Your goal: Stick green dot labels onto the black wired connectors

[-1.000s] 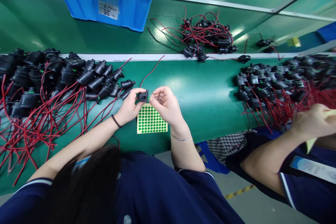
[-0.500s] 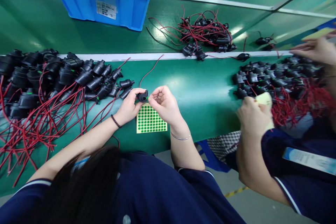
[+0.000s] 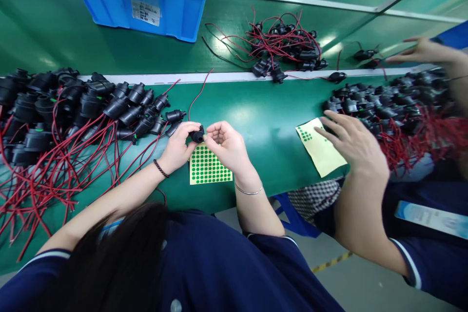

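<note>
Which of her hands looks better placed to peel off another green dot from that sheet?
Probably the right hand: it hovers directly above the sticker sheet, fingers free, while the left hand grips the black part.

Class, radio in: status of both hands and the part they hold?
Left hand and right hand pinching small black round wired part. Above yellow sheet of green dot stickers. Nothing between.

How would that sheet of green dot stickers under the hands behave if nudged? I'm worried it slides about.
The sticker sheet looks thin and lies flat on the smooth green belt, so it probably slides easily and weighs little. Lifted by one corner it would likely flop. Nothing pins it: the left hand and right hand hold a black part above it.
</note>
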Available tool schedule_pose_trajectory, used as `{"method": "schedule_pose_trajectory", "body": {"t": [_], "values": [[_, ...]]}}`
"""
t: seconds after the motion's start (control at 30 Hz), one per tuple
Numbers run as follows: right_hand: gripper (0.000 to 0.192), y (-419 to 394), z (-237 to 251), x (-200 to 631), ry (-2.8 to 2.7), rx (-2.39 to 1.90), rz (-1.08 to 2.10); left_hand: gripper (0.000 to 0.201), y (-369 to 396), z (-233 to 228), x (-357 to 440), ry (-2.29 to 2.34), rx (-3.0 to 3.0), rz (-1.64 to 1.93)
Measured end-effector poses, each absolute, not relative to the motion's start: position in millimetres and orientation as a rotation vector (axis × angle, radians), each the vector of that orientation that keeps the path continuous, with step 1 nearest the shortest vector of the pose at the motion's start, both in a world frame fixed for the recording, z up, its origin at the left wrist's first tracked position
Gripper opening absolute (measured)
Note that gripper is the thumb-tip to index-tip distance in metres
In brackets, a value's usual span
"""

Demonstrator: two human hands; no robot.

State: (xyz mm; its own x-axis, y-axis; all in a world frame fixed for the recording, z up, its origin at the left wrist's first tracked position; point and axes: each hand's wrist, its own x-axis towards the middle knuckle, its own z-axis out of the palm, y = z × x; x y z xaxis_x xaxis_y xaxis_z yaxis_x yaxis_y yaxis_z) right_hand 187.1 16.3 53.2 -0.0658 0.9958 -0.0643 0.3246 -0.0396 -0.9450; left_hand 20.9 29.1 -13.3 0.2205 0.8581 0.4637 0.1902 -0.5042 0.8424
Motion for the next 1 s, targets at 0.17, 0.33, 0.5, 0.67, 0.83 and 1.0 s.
{"method": "schedule_pose_trajectory", "body": {"t": [0.17,0.33,0.5,0.67,0.83,1.0], "values": [[0.013,14.9,51.1,190.0,-1.405,-1.416,1.236,0.025,29.3,-11.9,21.3,0.939,1.874,1.362],[0.02,13.9,50.3,192.5,-1.349,-1.39,1.287,0.027,29.2,-10.8,22.0,0.964,1.919,1.385],[0.016,14.7,51.1,191.0,-1.34,-1.426,1.255,0.033,31.7,-10.2,21.5,0.908,2.02,1.444],[0.011,14.0,52.4,188.7,-1.377,-1.425,1.199,0.033,30.7,-12.8,21.6,0.909,1.975,1.445],[0.013,11.4,51.0,190.0,-1.48,-1.367,1.125,0.038,26.2,-11.9,21.2,1.009,1.864,1.358],[0.009,3.0,50.6,184.1,-1.591,-1.312,0.798,0.036,26.7,-10.0,19.5,1.111,1.917,1.364]]}}
